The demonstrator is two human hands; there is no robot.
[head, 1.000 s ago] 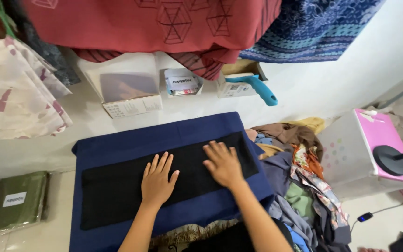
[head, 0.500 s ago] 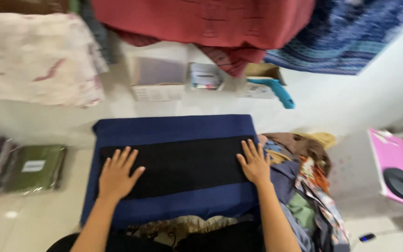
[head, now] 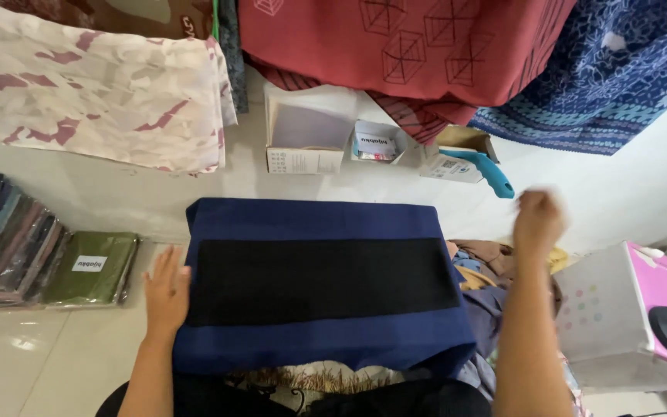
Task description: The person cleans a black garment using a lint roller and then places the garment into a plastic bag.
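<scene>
Item: folded black cloth (head: 322, 279), a flat rectangular band, lying across the middle of a navy blue padded board (head: 314, 222). Navy margins show above and below it. The board sits on a pale tiled floor (head: 48, 355), directly in front of the person.

Left hand (head: 166, 292): flat, palm down, fingers spread, resting at the left edge of the board where the black cloth ends; it touches the fabric edge and grips nothing.

Right hand (head: 538, 220): raised off the board, above and to the right of its far right corner, blurred; fingers appear curled, but whether it holds anything cannot be told. It is close to a teal-handled tool (head: 490, 171).

Surroundings, far side: an open white box (head: 305, 139) with a grey sheet inside, a small open carton (head: 376, 144) beside it, and a brown carton (head: 461, 147) next to the teal handle, all against the wall.

Hanging above: a pale cloth with pink blotches (head: 102, 85), a red cloth with line-drawn cubes (head: 403, 46), a blue patterned cloth (head: 619, 69).

Left: a wrapped olive-green folded garment (head: 90, 266) beside a stack of wrapped dark garments (head: 1, 232).

Right: a heap of mixed clothing (head: 496, 278) just beside the board, and a white and pink box (head: 627, 309) with a black stand on top.
</scene>
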